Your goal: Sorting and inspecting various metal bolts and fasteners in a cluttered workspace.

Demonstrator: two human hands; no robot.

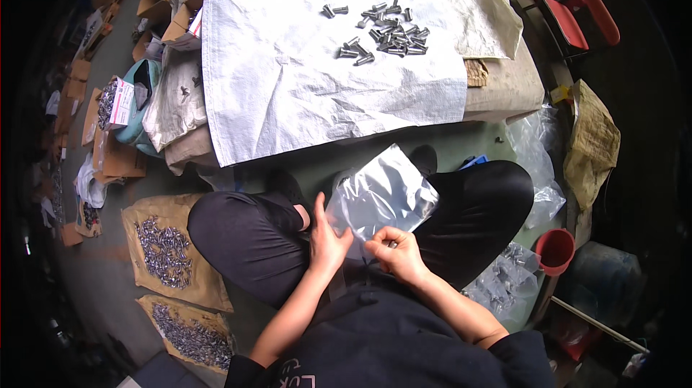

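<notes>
A shiny clear plastic bag (386,190) is held up in front of my lap, tilted, with light glaring off its surface. On the bag's lower left edge, my left hand (329,244) grips it between thumb and fingers, the index finger stretched upward. My right hand (401,254) pinches the bag's bottom edge with thumb and forefinger. A small metal piece (392,244) shows in the curl of the right fingers; most of it is hidden. Beyond, a pile of metal bolts (396,34) lies on a white woven sheet (288,78).
The sheet covers a low table. Brown sheets with many small metal parts (164,252) lie on the floor at left, near open cardboard boxes (115,153). To the right are filled clear bags (504,280), a red bucket (555,251) and a red chair (566,21).
</notes>
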